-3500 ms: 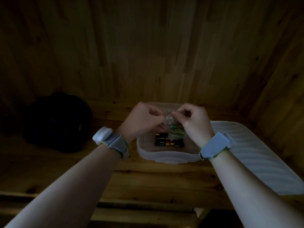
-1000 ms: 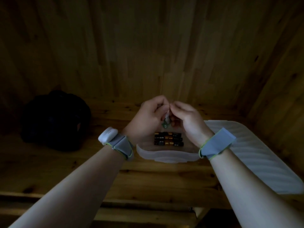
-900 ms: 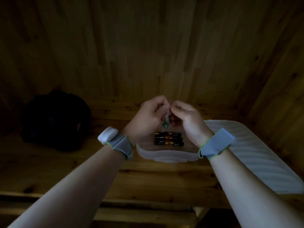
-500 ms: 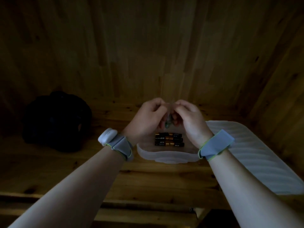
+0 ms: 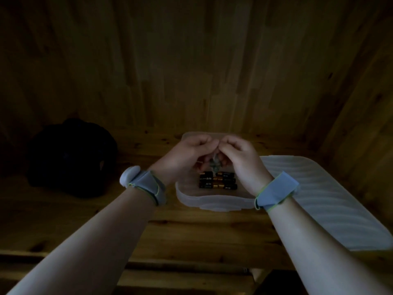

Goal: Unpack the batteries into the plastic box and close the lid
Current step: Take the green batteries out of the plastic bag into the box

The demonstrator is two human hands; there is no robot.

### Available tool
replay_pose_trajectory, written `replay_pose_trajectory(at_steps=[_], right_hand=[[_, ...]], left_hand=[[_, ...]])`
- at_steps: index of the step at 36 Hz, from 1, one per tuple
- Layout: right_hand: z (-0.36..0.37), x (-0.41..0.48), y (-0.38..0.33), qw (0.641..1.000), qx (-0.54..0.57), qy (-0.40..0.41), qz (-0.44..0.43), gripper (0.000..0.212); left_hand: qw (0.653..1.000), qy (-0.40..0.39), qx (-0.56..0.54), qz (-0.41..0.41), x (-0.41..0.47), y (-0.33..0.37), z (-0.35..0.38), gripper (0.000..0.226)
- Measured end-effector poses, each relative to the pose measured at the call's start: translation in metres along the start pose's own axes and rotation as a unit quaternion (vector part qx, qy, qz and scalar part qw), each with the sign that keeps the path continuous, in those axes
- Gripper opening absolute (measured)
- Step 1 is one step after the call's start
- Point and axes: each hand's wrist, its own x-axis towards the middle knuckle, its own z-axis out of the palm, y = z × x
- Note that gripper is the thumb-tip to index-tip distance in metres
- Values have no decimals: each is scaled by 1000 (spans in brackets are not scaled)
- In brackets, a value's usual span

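A translucent plastic box (image 5: 214, 202) stands open on the wooden shelf in the middle. Several black-and-gold batteries (image 5: 218, 182) lie side by side on its floor. My left hand (image 5: 187, 155) and my right hand (image 5: 240, 158) meet just above the box, fingertips pinched together on a small crumpled piece of clear and green battery wrapper (image 5: 215, 165) that hangs between them. The box's ribbed translucent lid (image 5: 331, 201) lies flat on the shelf to the right of the box.
A dark black bag (image 5: 70, 156) sits on the shelf at the left. Wooden panel walls close in behind and on the right. The shelf's front edge (image 5: 191, 258) runs below my forearms, with slats beneath it.
The wrapper held a green pack 3.5 s ago; now it is crumpled small between my fingers. More batteries lie in the box. My hands have barely moved over the last second.
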Motion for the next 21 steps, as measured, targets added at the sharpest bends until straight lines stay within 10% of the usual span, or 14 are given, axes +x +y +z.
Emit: replay_pose_trajectory(at_steps=[21], right_hand=[[0, 9, -11, 991, 6, -61, 120, 38]], left_hand=[[983, 72, 155, 65, 3, -5, 7, 10]])
